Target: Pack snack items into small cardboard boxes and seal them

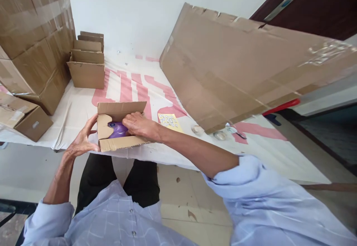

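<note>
A small open cardboard box (122,108) lies near the table's front edge, its long flaps standing up. Inside it a shiny purple item (118,130) shows, perhaps a plastic package; its kind I cannot make out. My left hand (83,138) grips the box's left end, with the thumb low and the fingers higher up. My right hand (139,125) reaches into the box's right part, its fingers curled against the purple item. Those fingertips are hidden, so whether they pinch it or the right flap is unclear.
Open cardboard boxes (86,75) stand in a row behind, beside taped stacked cartons (36,37). A closed box (26,115) sits at left. A yellow sticker sheet (170,121), tape rolls (220,136) and a large carton (237,67) are to the right, with a red handle (283,106).
</note>
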Motion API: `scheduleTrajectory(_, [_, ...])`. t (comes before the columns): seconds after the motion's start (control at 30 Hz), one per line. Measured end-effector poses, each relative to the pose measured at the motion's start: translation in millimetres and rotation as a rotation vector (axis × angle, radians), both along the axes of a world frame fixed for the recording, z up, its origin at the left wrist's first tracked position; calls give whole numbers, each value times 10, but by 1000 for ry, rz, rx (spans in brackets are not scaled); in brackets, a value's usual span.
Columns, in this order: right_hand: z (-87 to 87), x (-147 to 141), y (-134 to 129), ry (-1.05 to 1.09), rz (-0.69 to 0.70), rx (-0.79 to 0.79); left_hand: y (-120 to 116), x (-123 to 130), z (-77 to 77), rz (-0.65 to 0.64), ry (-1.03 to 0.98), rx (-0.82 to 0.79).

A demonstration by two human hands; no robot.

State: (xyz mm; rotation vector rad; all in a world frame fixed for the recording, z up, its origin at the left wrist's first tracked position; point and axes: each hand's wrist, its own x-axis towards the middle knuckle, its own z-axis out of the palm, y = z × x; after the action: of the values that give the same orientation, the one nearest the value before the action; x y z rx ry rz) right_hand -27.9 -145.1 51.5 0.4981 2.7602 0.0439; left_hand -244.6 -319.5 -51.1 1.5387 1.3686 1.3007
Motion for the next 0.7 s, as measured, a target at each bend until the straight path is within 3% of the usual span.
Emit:
scheduleTrajectory(0.13, [-49,-39,-21,-26,6,-1,-6,29,-122,51,97,-41])
scheduleTrajectory(0.33, [-110,13,95,150,42,-32,2,129,-115,141,177,-9])
scheduleTrajectory(0.5, [289,264,253,591,13,-95,139,63,-125,151,181,-27])
scheduleTrajectory(0.6, [568,439,363,872,-75,-233,298,42,-127,184,189,-26])
scheduleTrajectory(0.7, [712,561,466,1018,-172,-421,354,-41,-19,168,248,-40])
